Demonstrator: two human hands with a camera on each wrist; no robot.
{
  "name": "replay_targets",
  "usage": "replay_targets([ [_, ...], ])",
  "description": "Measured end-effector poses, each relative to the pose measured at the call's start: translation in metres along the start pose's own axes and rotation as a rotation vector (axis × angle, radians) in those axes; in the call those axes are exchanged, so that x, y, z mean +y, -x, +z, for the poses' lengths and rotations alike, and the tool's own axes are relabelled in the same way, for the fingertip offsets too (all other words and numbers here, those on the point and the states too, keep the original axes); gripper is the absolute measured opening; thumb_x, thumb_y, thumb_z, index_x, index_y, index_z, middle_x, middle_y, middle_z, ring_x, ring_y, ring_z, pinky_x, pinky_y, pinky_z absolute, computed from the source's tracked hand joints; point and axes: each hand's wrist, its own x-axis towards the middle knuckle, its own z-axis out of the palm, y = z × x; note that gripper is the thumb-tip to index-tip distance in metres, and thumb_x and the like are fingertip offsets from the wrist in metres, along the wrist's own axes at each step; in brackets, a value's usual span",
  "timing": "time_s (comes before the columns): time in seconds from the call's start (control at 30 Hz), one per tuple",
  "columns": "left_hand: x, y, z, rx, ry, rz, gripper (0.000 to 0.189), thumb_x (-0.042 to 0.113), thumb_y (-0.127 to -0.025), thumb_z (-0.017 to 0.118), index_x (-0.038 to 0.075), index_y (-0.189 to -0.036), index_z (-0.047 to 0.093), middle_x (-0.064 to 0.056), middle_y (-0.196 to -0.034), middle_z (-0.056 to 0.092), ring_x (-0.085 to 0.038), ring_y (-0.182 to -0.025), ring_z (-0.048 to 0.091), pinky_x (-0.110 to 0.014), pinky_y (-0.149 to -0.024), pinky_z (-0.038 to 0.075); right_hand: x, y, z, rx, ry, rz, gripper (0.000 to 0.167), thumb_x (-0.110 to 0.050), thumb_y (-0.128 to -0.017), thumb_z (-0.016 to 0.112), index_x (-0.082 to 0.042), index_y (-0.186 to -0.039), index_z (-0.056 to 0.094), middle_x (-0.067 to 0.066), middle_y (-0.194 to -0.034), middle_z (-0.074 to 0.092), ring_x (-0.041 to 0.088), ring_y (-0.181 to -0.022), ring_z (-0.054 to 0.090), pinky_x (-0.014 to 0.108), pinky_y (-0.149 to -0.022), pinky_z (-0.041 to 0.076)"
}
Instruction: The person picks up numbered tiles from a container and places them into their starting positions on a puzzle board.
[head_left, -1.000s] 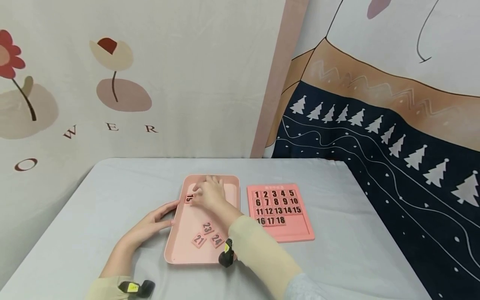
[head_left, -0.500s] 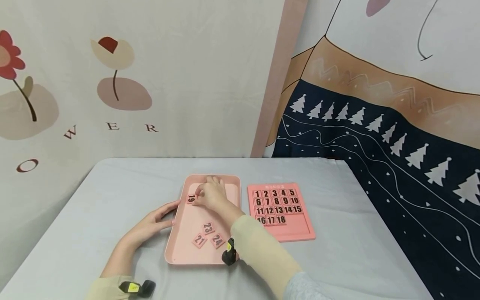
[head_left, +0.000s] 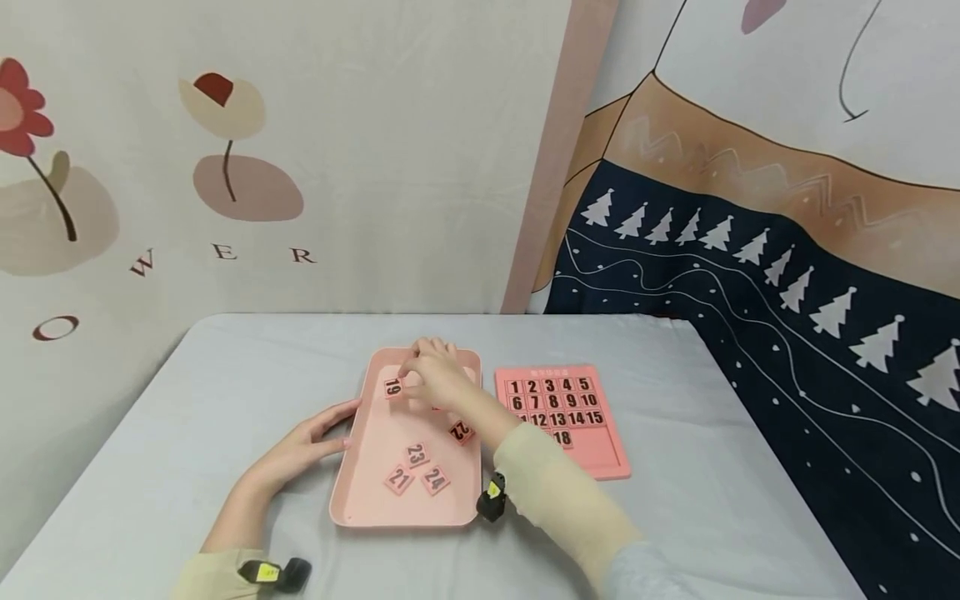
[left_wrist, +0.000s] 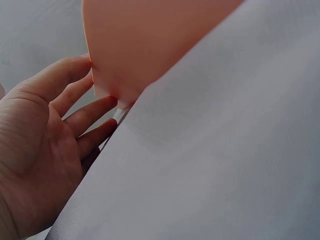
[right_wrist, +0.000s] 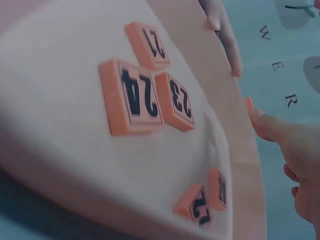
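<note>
My right hand (head_left: 438, 375) pinches a pink number tile (head_left: 393, 388) marked 19 by its edge, over the far part of the pink tray (head_left: 356, 500). In the right wrist view only a sliver of that tile shows at the thumb tip. My left hand (head_left: 303, 450) rests beside the tray, its relaxed fingers touching the left rim. Tiles 21 (head_left: 399, 479), 23 (head_left: 416, 454) and 24 (head_left: 435, 480) lie in the near half of the tray. Tile 22 (head_left: 461, 431) lies by the right wall, with another tile (right_wrist: 218, 190) beside it, mostly hidden by my hand in the head view.
A pink number board (head_left: 600, 462) lies right of the tray, with rows of tiles beginning at 1; my right forearm covers its lower left part. A pale cloth covers the table (head_left: 697, 467). Printed curtains (head_left: 405, 183) hang behind.
My right hand has moved up and to the right, taking tile 19 with it and turning it slightly. Tile 22 has come into view. The left hand stays at the rim.
</note>
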Motion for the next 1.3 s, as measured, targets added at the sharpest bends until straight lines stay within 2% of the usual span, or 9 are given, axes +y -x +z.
replay_targets([
  [0.23,0.0,0.0,0.001,0.0,0.0,-0.001,0.058,0.012,-0.093,0.063,0.003,-0.145,0.038,-0.018,-0.149,0.035,0.007,-0.127,0.033,-0.009,-0.1,0.025,0.004,0.016,-0.019,0.027,0.073,-0.147,0.03,-0.042,-0.084,0.07,-0.022,-0.106,0.073,-0.004,-0.11,0.047,0.014,-0.098,0.038,0.029,-0.083,0.027],
  [0.43,0.002,0.001,0.002,0.002,-0.005,-0.004,0.059,0.012,-0.093,0.063,0.001,-0.145,0.038,-0.02,-0.149,0.034,0.008,-0.126,0.033,-0.008,-0.1,0.024,0.009,0.036,-0.034,0.033,0.15,-0.248,0.03,-0.041,-0.087,0.068,-0.024,-0.111,0.071,-0.001,-0.114,0.048,0.016,-0.101,0.039,0.031,-0.085,0.03],
  [0.6,0.002,0.001,0.002,0.009,-0.02,0.007,0.058,0.011,-0.093,0.062,0.0,-0.145,0.038,-0.022,-0.148,0.034,0.002,-0.129,0.032,-0.009,-0.1,0.025,0.015,0.054,-0.039,0.026,0.181,-0.318,0.028,-0.039,-0.087,0.068,-0.025,-0.111,0.069,-0.001,-0.113,0.047,0.016,-0.103,0.04,0.035,-0.09,0.031],
  [0.7,0.001,0.001,0.002,0.009,-0.02,0.012,0.058,0.011,-0.093,0.062,-0.001,-0.144,0.038,-0.023,-0.148,0.035,0.0,-0.129,0.032,-0.009,-0.1,0.025,0.021,0.065,-0.04,0.023,0.199,-0.343,0.028,-0.04,-0.086,0.068,-0.025,-0.111,0.07,-0.002,-0.112,0.046,0.017,-0.105,0.039,0.036,-0.091,0.031],
  [0.83,0.001,0.0,0.002,0.005,-0.009,0.013,0.058,0.011,-0.093,0.062,-0.001,-0.144,0.038,-0.022,-0.148,0.035,0.004,-0.128,0.033,-0.009,-0.1,0.025,0.031,0.08,-0.041,0.028,0.21,-0.371,0.031,-0.039,-0.086,0.068,-0.024,-0.113,0.069,-0.003,-0.112,0.045,0.017,-0.104,0.039,0.033,-0.086,0.032],
  [1.0,0.0,0.001,0.001,-0.001,0.003,0.009,0.059,0.01,-0.093,0.062,0.001,-0.145,0.037,-0.02,-0.149,0.034,0.008,-0.127,0.033,-0.008,-0.1,0.024,0.048,0.101,-0.043,0.058,0.163,-0.405,0.028,-0.033,-0.085,0.071,-0.022,-0.111,0.069,0.0,-0.113,0.048,0.016,-0.102,0.042,0.034,-0.086,0.034],
  [1.13,-0.001,0.001,0.001,-0.002,-0.004,0.008,0.059,0.01,-0.093,0.062,0.002,-0.146,0.037,-0.019,-0.149,0.034,0.008,-0.127,0.032,-0.008,-0.101,0.024,0.066,0.115,-0.043,0.09,0.136,-0.42,0.031,-0.034,-0.082,0.072,-0.022,-0.11,0.07,0.002,-0.112,0.05,0.018,-0.105,0.043,0.036,-0.088,0.035],
  [1.3,-0.001,0.001,0.0,-0.002,-0.016,0.008,0.059,0.01,-0.093,0.062,0.002,-0.146,0.036,-0.019,-0.15,0.034,0.008,-0.127,0.031,-0.008,-0.101,0.023,0.088,0.133,-0.044,0.124,0.121,-0.434,0.033,-0.036,-0.082,0.071,-0.023,-0.112,0.07,0.0,-0.108,0.05,0.016,-0.1,0.043,0.035,-0.086,0.034],
])
